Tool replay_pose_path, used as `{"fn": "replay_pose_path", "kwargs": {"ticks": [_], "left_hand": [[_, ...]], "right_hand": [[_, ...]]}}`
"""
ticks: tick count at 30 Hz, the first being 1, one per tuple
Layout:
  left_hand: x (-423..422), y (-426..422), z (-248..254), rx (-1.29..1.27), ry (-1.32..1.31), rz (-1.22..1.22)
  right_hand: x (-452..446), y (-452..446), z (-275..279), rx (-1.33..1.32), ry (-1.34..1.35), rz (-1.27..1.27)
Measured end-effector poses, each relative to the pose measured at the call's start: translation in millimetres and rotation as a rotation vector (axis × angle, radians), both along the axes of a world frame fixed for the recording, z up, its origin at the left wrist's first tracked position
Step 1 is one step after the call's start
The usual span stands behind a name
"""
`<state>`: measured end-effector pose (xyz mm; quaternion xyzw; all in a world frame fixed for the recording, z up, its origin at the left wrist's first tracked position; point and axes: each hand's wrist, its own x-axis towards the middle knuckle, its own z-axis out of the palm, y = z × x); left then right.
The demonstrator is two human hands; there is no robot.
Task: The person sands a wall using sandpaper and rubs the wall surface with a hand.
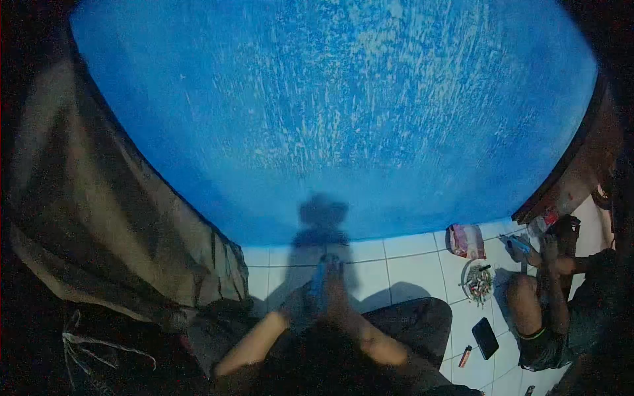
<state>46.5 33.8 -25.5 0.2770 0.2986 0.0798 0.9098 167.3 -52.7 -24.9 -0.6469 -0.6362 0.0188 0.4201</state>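
Note:
In the dim light before me, my left hand (302,303) and my right hand (337,294) come together over my lap. Between them is a narrow light-blue object (318,284); its kind is too dark and blurred to make out. My left hand is closed around its left side. The fingers of my right hand press against its other side and point toward the wall. My crossed legs (413,323) lie under my forearms.
A blue wall (370,132) with worn paint rises over white floor tiles (413,270). A curtain (132,218) hangs at left. On the right lie a packet (465,241), an ashtray with cigarette butts (478,282), a dark phone (485,338) and a lighter (465,356), beside a seated person (558,297).

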Motion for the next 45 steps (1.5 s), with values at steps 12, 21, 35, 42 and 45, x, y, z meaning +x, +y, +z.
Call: {"fn": "replay_pose_path", "kwargs": {"ticks": [12,21,35,42,45], "left_hand": [[-3,3,-26,1.453,0.699,-0.438],[3,6,45,1.120,0.553,-0.492],[-5,5,-26,1.511,0.531,-0.497],[-3,11,-2,1.350,0.592,-0.597],[2,5,11,1.338,0.707,-0.557]], "right_hand": [[171,30,60,0.555,1.087,-0.670],[120,120,-26,0.357,0.673,-0.830],[86,106,-19,0.221,0.550,-0.543],[127,99,11,0.397,0.725,-0.672],[121,98,-8,0.287,0.728,-0.672]]}}
